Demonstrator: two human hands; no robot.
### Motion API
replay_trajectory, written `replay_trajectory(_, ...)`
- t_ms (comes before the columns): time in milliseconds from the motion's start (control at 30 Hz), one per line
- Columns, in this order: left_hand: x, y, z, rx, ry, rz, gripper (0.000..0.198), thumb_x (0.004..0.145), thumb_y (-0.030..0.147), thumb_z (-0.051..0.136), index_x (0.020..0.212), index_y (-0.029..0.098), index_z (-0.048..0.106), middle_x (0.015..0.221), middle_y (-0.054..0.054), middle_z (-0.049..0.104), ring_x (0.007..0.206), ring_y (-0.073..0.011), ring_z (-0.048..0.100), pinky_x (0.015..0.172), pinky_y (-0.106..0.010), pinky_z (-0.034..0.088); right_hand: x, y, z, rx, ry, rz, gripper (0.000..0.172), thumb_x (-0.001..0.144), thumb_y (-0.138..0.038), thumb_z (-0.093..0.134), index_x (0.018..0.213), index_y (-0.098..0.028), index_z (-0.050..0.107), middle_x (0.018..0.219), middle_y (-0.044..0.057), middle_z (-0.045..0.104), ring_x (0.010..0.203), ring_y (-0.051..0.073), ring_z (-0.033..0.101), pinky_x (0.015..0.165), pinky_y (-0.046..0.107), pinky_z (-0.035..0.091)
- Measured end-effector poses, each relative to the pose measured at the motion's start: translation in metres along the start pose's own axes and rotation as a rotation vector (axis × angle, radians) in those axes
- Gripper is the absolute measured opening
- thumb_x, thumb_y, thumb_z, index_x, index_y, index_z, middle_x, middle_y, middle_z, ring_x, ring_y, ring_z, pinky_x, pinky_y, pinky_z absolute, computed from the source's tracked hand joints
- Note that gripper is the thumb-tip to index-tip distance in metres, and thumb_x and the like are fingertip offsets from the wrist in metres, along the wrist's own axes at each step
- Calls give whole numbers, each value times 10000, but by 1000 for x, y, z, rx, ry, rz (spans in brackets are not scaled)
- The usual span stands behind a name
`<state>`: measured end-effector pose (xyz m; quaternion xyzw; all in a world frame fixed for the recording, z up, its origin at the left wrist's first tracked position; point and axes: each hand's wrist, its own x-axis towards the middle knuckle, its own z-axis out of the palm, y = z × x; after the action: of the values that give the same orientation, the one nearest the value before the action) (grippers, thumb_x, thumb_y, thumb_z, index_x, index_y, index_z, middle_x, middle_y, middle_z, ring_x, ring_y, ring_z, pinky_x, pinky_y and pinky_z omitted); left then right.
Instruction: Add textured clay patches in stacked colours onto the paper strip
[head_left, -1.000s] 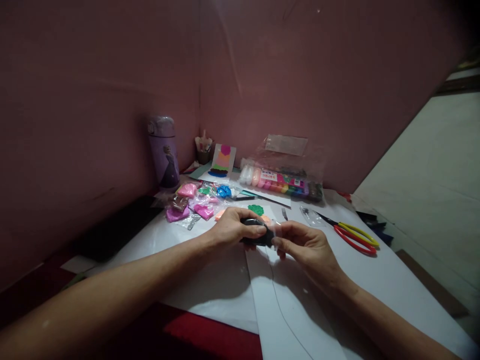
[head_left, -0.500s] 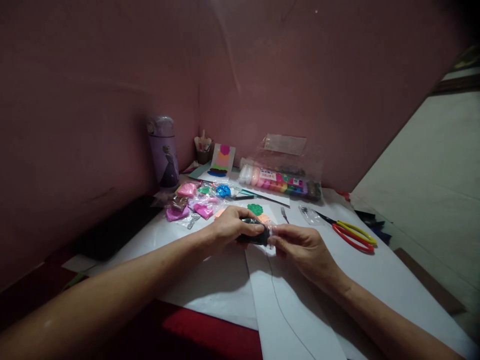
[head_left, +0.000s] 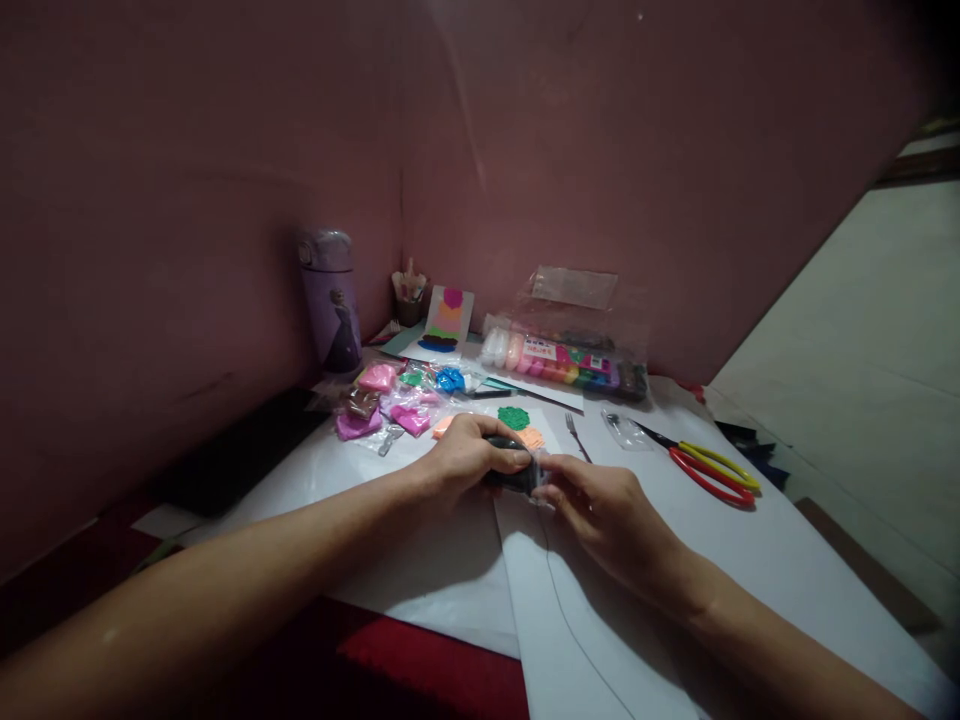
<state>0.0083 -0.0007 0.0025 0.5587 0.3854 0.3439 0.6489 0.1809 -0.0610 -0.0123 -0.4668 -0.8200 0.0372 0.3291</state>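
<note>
My left hand [head_left: 474,450] is wrapped round a packet of black clay [head_left: 511,478] in clear plastic, its thumb lying over the top. At the packet's right end, my right hand [head_left: 592,492] pinches the clear wrapper between thumb and fingers. Just beyond the packet, a green clay patch [head_left: 514,417] and a peach clay patch [head_left: 531,438] lie on a white card. Part of the peach clay is hidden behind my left hand. A small fork [head_left: 574,435] rests to the right of the patches.
Scissors with red and yellow handles [head_left: 716,475] lie at the right. Opened clay packets [head_left: 379,378] are heaped at the left, near a purple bottle [head_left: 331,300]. Behind stand a striped clay picture [head_left: 448,318] and a bag of coloured clay [head_left: 562,362]. White paper [head_left: 427,600] covers the table.
The fingers of my right hand have shifted slightly at the wrapper's end. My left hand keeps its hold on the black packet. The whole view has moved a little.
</note>
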Motion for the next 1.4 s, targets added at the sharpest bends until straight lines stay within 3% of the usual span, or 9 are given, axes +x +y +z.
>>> replay_trajectory(367, -4, 1, 8, -125, 77, 23, 97, 661, 112, 647, 753, 102, 618, 530, 3, 543, 421, -77, 481, 379, -180, 352, 0, -8, 6, -36, -73, 172, 277, 861, -184, 404, 1121, -163, 499, 627, 37, 658, 509, 206, 621, 532, 309, 463)
replay_trajectory(633, -4, -2, 11, -250, -8, -5, 157, 675, 154, 665, 806, 99, 598, 597, -22, 586, 458, -86, 529, 409, -179, 381, 3, -16, 3, 2, -145, 259, 223, 829, -148, 367, 1047, -167, 406, 599, 42, 643, 527, 228, 610, 533, 327, 446)
replay_trajectory(833, -4, -2, 7, -205, -111, 20, 185, 687, 210, 672, 815, 108, 587, 576, -14, 579, 405, -80, 509, 405, -186, 364, 2, -15, 0, 172, -98, 212, 87, 842, -164, 401, 918, -204, 389, 518, -14, 593, 441, 169, 545, 451, 260, 387)
replay_trajectory(1000, -2, 2, 4, -130, -108, -8, 163, 696, 195, 655, 830, 117, 602, 566, -2, 566, 399, -78, 504, 413, -192, 365, 4, -10, -1, 310, -97, 282, 92, 803, -137, 455, 813, -220, 417, 450, -78, 538, 332, 92, 443, 370, 197, 316)
replay_trajectory(1167, -1, 5, 5, -152, -80, -18, 150, 710, 190, 645, 822, 122, 571, 539, 1, 561, 388, -86, 504, 395, -186, 340, 4, -8, 1, 519, 16, 355, 27, 838, -209, 488, 821, -204, 468, 463, -68, 548, 338, 82, 431, 358, 191, 337)
replay_trajectory(1267, -2, 5, 3, -163, -71, 2, 138, 709, 174, 640, 811, 116, 568, 528, 1, 555, 389, -85, 499, 396, -188, 342, 5, -7, 0, 502, 121, 296, 53, 850, -249, 516, 840, -196, 516, 504, -55, 528, 377, 93, 443, 371, 208, 359)
replay_trajectory(1400, -2, 4, 0, -156, 8, -6, 135, 692, 164, 654, 796, 113, 586, 579, -9, 577, 431, -84, 514, 427, -195, 378, 7, -3, -4, 155, 209, 19, 122, 809, -195, 585, 929, -195, 606, 754, 35, 571, 581, 147, 533, 487, 263, 434)
